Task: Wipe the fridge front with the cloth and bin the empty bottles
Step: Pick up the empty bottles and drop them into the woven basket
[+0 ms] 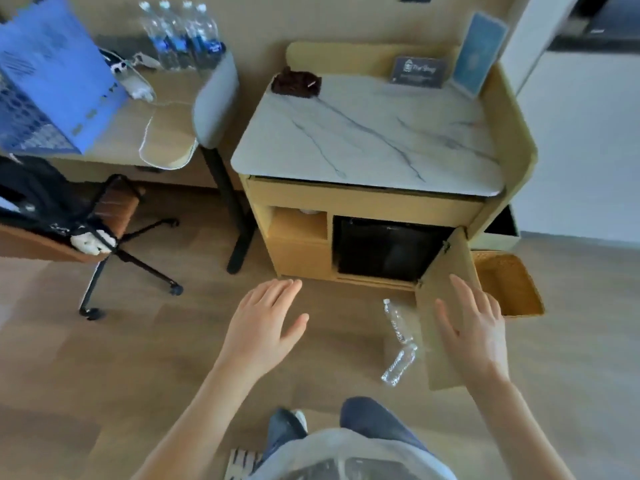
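Dark sign card, script blurred; crumpled floor bottles, print illegible.

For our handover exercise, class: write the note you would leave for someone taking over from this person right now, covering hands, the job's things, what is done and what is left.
Left hand: open, holding nothing, above the floor.
Right hand: open, holding nothing, in front of the open cabinet door.
Cloth: bunched at the back left corner of the marble top.
Fridge front: exposed; whether it has been wiped cannot be told.
Two empty bottles: lying on the floor beside the door.
Wicker basket: right of the cabinet, probably the bin.
Left to do: fetch the cloth, wipe, bin both bottles.
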{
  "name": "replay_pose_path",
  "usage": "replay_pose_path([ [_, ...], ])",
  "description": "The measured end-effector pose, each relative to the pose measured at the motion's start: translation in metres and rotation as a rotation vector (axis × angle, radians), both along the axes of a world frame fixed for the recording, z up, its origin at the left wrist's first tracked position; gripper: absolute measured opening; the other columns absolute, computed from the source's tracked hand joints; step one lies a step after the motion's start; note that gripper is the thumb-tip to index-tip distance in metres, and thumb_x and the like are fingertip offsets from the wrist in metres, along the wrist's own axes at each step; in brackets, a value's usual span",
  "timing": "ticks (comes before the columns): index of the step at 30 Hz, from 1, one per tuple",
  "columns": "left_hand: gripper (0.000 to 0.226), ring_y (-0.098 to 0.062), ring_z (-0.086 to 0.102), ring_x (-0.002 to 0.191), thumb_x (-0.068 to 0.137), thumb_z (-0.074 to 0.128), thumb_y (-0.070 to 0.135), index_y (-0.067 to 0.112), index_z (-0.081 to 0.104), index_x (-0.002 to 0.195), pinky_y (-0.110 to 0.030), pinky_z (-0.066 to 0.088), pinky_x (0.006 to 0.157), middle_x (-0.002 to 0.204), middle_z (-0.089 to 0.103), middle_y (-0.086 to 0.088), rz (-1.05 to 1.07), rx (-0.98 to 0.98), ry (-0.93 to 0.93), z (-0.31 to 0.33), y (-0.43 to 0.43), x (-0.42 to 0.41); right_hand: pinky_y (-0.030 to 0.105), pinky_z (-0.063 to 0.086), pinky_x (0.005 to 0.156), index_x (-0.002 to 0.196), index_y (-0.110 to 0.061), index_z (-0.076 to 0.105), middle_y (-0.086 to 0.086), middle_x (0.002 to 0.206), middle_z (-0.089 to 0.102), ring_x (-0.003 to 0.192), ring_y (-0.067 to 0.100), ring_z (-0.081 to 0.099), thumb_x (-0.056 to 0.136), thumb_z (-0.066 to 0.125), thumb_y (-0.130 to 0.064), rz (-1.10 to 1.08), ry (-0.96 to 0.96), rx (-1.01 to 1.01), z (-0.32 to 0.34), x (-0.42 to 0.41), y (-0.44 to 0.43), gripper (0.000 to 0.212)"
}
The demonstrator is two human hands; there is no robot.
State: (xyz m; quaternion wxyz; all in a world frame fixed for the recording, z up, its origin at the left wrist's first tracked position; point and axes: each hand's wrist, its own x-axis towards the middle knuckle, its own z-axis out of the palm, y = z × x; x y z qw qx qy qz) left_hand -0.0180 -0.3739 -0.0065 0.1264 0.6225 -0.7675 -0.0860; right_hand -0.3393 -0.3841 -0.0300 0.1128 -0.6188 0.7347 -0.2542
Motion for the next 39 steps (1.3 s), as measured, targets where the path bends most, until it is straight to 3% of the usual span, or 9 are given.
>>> replay_pose_path([
  [4,0.053,-0.019,0.05,0.13,0.095,0.05,0.044,0.015,0.052,0.139,-0.038,0.043,0.107,0.138,0.057,0.0,-0.18,0.015,0.026,-0.002,-0.045,0.001,0.054,0.042,0.102,0.14,-0.016,0.052,0.009,0.135,0.059,0.123,0.033,0.047,0.096,0.062,-0.023,-0.171,0.003,0.008,-0.003,0.011,0.028,0.045],
  [10,0.05,-0.02,0.053,0.126,0.093,0.06,0.036,0.011,0.055,0.136,-0.037,0.045,0.105,0.134,0.059,-0.002,-0.397,0.079,0.098,-0.032,-0.076,-0.046,0.052,0.043,0.102,0.141,-0.014,0.053,0.008,0.135,0.059,0.124,0.032,0.047,0.096,0.061,-0.028,-0.317,-0.006,0.059,-0.022,0.004,0.046,0.048],
  [18,0.051,-0.019,0.055,0.122,0.091,0.055,0.038,0.01,0.057,0.134,-0.032,0.042,0.103,0.13,0.061,-0.001,-0.521,0.161,0.107,-0.078,-0.112,-0.124,0.046,0.045,0.098,0.139,-0.011,0.054,0.007,0.132,0.06,0.119,0.028,0.052,0.098,0.058,-0.033,-0.352,-0.018,0.084,-0.069,-0.029,0.025,0.047],
  [25,0.052,-0.022,0.056,0.12,0.089,0.065,0.034,0.007,0.058,0.133,-0.034,0.043,0.101,0.129,0.062,-0.004,-0.587,0.283,0.079,-0.132,-0.169,-0.175,0.041,0.044,0.1,0.143,-0.011,0.05,0.008,0.135,0.057,0.122,0.026,0.051,0.094,0.066,-0.029,-0.501,-0.175,0.173,-0.124,-0.04,-0.013,0.055],
  [32,0.054,-0.02,0.056,0.119,0.088,0.056,0.042,0.01,0.059,0.131,-0.032,0.043,0.101,0.128,0.063,-0.001,-0.726,0.3,0.034,-0.26,-0.241,-0.225,0.039,0.042,0.102,0.143,-0.011,0.05,0.006,0.136,0.057,0.124,0.028,0.051,0.094,0.066,-0.028,-0.616,-0.24,0.26,-0.249,-0.048,-0.068,0.055],
  [39,0.054,-0.014,0.044,0.129,0.092,0.053,0.048,0.021,0.049,0.139,-0.03,0.037,0.104,0.138,0.053,0.007,-0.755,0.356,-0.012,-0.468,-0.284,-0.254,0.038,0.048,0.087,0.144,-0.016,0.047,0.006,0.133,0.058,0.115,0.032,0.057,0.094,0.064,-0.031,-0.667,-0.279,0.292,-0.454,-0.059,-0.091,0.055],
])
